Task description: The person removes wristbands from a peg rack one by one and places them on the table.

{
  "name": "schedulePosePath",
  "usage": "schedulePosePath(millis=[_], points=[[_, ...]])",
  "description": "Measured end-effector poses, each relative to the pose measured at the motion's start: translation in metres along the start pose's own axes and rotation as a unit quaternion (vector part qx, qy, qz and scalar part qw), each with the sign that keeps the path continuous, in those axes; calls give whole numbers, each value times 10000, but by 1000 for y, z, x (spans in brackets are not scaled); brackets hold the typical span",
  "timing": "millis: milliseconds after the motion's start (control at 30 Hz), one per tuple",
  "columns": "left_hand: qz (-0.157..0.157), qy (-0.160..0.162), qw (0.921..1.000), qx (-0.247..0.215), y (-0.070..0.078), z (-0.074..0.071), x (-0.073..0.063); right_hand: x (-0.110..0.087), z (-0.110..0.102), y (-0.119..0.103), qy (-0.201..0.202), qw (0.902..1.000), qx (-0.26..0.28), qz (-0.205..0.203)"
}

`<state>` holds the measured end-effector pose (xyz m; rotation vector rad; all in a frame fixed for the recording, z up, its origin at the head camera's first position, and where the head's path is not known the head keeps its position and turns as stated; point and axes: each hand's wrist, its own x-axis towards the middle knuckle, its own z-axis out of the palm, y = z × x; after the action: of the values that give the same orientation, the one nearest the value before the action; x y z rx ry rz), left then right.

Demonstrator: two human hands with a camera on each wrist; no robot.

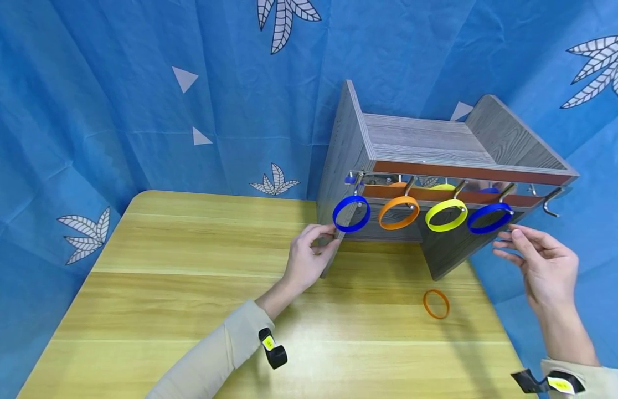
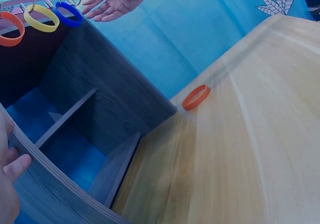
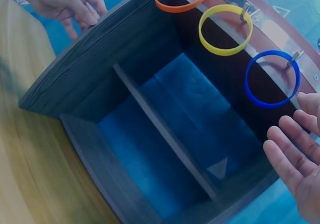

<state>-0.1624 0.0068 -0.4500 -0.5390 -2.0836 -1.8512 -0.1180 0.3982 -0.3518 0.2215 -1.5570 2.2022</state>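
Note:
A grey wood-grain shelf (image 1: 418, 133) carries a row of metal hooks along its reddish-brown front rail. From these hang a blue wristband (image 1: 351, 228), an orange wristband (image 1: 398, 225), a yellow wristband (image 1: 446, 228) and a second blue wristband (image 1: 490, 229). My left hand (image 1: 308, 257) grips the front edge of the shelf's left side panel, below the first blue band. Fingers extended and loose, my right hand (image 1: 550, 271) is just beside the rightmost blue band, with nothing held. In the right wrist view, its fingertips (image 3: 272, 146) appear close below that blue band (image 3: 272, 106).
Another orange wristband (image 1: 436, 303) stands on edge on the wooden table (image 1: 189, 310), in front of the shelf. At the right end of the rail, a bare hook (image 1: 550, 205) sticks out. Blue patterned cloth (image 1: 139, 100) hangs behind the table.

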Motion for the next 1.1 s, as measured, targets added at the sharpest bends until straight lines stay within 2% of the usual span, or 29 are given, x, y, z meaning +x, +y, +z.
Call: schedulePosePath(millis=[233, 400, 633, 1100], points=[[-106, 1, 9999, -102, 1, 1, 1, 6, 7, -4, 346, 9992, -60, -190], [-202, 35, 9997, -104, 2, 1, 1, 11, 13, -6, 336, 9990, -33, -304], [-257, 64, 9996, -110, 2, 1, 1, 15, 18, -7, 444, 9987, -107, -235], [-374, 40, 9992, -147, 3, 1, 1, 22, 20, -4, 122, 9996, 236, -115]])
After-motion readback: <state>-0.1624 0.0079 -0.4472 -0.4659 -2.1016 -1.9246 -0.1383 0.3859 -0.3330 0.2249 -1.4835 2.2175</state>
